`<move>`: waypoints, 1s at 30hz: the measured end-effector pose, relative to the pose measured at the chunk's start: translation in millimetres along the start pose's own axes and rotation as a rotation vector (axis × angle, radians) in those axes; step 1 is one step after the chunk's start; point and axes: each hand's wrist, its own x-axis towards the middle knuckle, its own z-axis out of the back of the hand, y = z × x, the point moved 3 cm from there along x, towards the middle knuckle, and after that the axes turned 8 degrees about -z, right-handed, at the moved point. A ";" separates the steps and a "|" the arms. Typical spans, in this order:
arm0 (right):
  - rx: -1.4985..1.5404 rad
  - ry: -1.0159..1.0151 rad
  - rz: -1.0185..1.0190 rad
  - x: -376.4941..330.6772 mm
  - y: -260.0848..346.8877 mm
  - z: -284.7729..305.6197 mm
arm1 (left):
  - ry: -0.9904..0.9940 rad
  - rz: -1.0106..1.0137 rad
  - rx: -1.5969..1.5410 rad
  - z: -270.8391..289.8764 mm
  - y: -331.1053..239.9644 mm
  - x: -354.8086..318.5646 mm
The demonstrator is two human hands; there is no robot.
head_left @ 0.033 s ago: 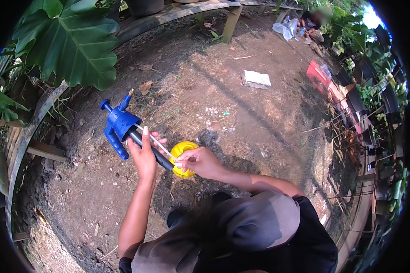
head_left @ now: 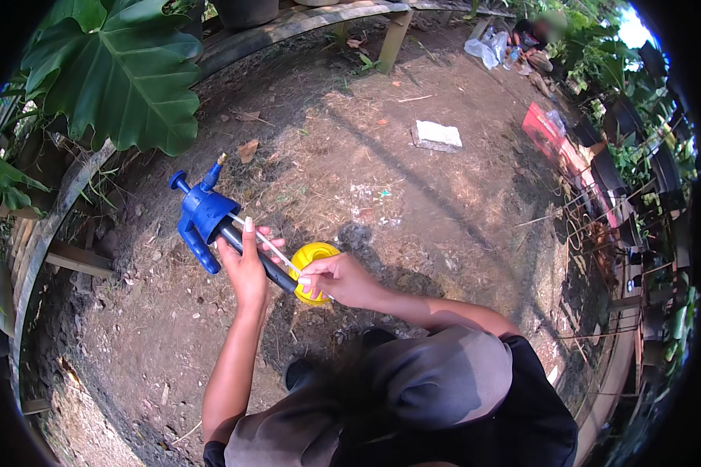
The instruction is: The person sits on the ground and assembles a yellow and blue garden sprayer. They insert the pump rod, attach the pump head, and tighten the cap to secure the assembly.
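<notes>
Crouched near the near edge of the dirt ground [head_left: 459, 202], the person has a dismantled blue-and-yellow hand pump sprayer between both hands. The left hand [head_left: 247, 268] is wrapped around the black pump cylinder [head_left: 279, 275] just below the blue sprayer head [head_left: 208, 214], its thumb raised beside the pale dip tube [head_left: 283, 258]. That head tilts up toward the far left corner of the ground, its brass nozzle [head_left: 222, 159] and round plunger knob [head_left: 178, 179] pointing away from the person, the blue handle [head_left: 199, 247] hanging on the left.

The right hand [head_left: 346, 280] pinches the tube's lower end between thumb and fingertips, right over the yellow tank [head_left: 313, 253]. From here the cylinder's lower end overlaps the tank's left side; I can't tell whether they touch. The tank sits in front of the person's grey-covered knees [head_left: 448, 373], partly hidden by the right hand.

Farther out, a white-topped block [head_left: 438, 135] lies toward the far edge of the ground, and a red sheet [head_left: 557, 144] runs along the right edge. At the far right corner another person [head_left: 531, 39] sits near a clear plastic bag [head_left: 487, 51]. A big lobed green leaf [head_left: 121, 70] overhangs the far left corner.
</notes>
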 end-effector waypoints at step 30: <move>0.078 -0.261 0.181 14.2 19.1 0.7 | 0.104 -0.109 0.295 -19.8 22.6 -27.3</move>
